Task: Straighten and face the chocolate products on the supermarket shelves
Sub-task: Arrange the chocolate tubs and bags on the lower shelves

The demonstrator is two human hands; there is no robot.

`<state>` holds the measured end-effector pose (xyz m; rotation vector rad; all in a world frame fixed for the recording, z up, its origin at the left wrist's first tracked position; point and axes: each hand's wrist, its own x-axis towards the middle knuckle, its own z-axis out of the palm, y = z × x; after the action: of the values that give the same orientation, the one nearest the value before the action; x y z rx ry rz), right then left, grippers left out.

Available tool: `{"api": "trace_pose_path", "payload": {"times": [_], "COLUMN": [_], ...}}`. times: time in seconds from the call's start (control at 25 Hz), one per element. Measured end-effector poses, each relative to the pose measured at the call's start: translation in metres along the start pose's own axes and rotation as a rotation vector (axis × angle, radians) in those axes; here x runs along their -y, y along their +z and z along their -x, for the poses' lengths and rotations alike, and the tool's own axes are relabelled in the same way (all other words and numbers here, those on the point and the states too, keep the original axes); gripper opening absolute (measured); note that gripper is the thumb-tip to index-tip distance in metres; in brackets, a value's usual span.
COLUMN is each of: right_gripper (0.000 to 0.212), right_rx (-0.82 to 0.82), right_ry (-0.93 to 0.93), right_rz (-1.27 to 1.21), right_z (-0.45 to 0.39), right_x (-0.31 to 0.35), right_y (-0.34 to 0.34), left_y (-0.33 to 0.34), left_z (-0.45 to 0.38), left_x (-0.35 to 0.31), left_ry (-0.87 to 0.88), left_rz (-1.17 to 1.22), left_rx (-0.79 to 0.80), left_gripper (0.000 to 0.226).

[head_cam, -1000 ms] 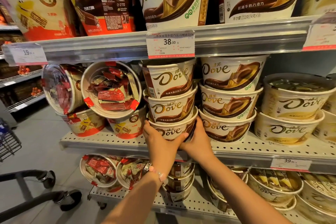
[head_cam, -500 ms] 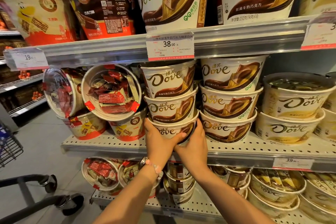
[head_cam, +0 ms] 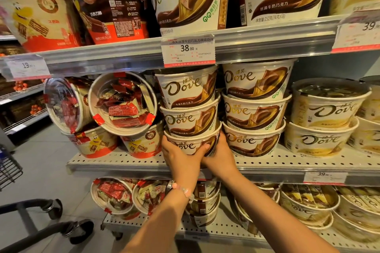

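**Both hands clasp the bottom tub of a three-high stack**

At centre frame, the left hand [head_cam: 181,155] and right hand [head_cam: 221,155] curl around the bottom Dove tub [head_cam: 190,145] on the perforated metal shelf [head_cam: 115,163]. Two more tubs [head_cam: 188,104] sit on top of it. Turning or sliding it too sharply would likely tip them forward, since only friction between the rims holds them. The tubs are smooth, glossy, tapered paper bowls with rolled lips; beside them, a red wafer tub [head_cam: 123,102] lies on its side, its clear plastic lid facing out.

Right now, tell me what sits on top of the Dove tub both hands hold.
Two more brown Dove tubs stacked on it; their contents are hidden.
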<state>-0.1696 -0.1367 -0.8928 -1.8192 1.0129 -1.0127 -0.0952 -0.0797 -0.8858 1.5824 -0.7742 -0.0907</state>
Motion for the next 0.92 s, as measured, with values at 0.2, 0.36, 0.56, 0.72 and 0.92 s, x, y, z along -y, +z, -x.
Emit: {"api": "trace_pose_path", "payload": {"times": [0.2, 0.36, 0.56, 0.72, 0.92], "right_gripper": [0.098, 0.098, 0.102, 0.103, 0.102], "right_rx": [-0.087, -0.171, -0.259, -0.275, -0.277], "right_ry": [0.036, 0.033, 0.042, 0.080, 0.084], "right_rz": [0.101, 0.127, 0.185, 0.221, 0.242], "right_z": [0.004, 0.008, 0.015, 0.015, 0.015], "right_x": [-0.001, 0.003, 0.005, 0.006, 0.008], "right_y": [0.006, 0.011, 0.021, 0.025, 0.024], "left_y": [-0.007, -0.013, -0.021, -0.023, -0.022], "left_z": [-0.009, -0.018, -0.025, -0.030, -0.030], "left_x": [0.005, 0.009, 0.013, 0.017, 0.018], "left_ry": [0.013, 0.005, -0.011, -0.017, -0.012], "left_rz": [0.045, 0.055, 0.079, 0.077, 0.084], "left_rx": [0.057, 0.118, 0.206, 0.237, 0.218], "left_gripper": [0.110, 0.108, 0.101, 0.104, 0.105]}}
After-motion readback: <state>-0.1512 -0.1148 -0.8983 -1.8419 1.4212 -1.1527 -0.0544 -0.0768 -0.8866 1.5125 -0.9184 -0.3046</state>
